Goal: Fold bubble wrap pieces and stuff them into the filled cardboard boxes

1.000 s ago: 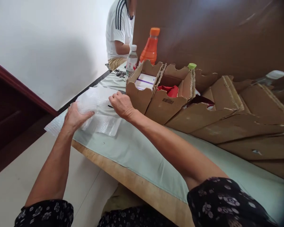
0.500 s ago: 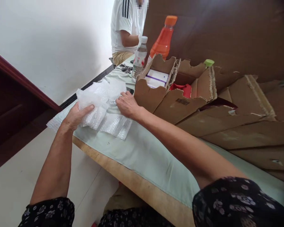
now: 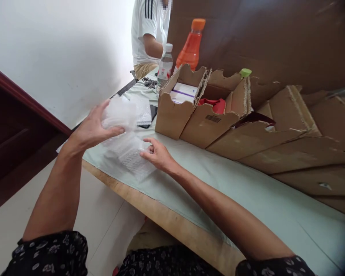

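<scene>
My left hand [image 3: 92, 128] is raised above the table's near-left corner and grips a crumpled bundle of clear bubble wrap [image 3: 119, 113]. My right hand [image 3: 157, 153] is lower and nearer, its fingers pinching the bottom edge of a bubble wrap piece [image 3: 132, 159] that hangs from the bundle down onto the pale green table cover [image 3: 232, 184]. More bubble wrap [image 3: 142, 109] lies on the table behind the bundle, over a dark flat object.
An open cardboard box [image 3: 172, 115] with white packets stands just right of my hands, beside further torn cardboard boxes [image 3: 276, 134]. A water bottle [image 3: 164, 69] and an orange drink bottle [image 3: 191, 48] stand behind. A person in a white shirt [image 3: 146, 34] sits at the far end.
My left hand lifted the bubble wrap bundle off the table. My right hand came back from near the box toward me and took hold of the hanging lower piece.
</scene>
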A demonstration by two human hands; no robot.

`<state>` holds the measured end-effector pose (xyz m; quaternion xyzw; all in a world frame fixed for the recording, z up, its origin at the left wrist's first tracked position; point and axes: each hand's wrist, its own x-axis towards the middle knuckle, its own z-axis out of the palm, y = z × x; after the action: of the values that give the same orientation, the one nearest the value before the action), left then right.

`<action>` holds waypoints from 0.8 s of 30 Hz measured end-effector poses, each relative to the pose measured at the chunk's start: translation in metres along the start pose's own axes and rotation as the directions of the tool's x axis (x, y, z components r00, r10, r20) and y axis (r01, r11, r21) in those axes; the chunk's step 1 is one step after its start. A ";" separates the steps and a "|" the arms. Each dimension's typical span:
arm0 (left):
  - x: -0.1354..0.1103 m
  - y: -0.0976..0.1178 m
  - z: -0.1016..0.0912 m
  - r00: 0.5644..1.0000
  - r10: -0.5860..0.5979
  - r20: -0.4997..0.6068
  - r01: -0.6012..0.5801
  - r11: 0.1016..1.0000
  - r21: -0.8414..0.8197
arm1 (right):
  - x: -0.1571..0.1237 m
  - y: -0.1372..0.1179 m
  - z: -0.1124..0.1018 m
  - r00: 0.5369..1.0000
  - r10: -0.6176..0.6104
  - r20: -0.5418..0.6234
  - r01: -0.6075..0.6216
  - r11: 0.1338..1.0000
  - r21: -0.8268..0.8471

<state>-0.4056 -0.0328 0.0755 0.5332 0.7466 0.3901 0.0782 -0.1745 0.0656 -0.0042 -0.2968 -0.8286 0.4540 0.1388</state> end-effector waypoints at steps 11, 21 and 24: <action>0.033 -0.013 0.048 0.962 0.011 0.273 -0.050 0.989 0.138 | -0.037 -0.002 0.019 0.996 0.082 -0.029 -0.070 0.955 0.289; 0.022 -0.030 0.051 0.988 0.039 0.151 -0.046 0.998 0.048 | -0.090 -0.034 -0.004 0.958 -0.183 0.219 -0.010 0.746 0.666; 0.013 -0.028 0.056 0.990 0.108 0.093 -0.118 0.988 0.103 | -0.112 -0.032 -0.022 0.953 -0.179 0.246 0.001 0.810 0.586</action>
<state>-0.4019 0.0030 0.0223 0.5945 0.7312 0.3292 0.0593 -0.0874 -0.0023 0.0394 -0.1309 -0.6751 0.7158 0.1215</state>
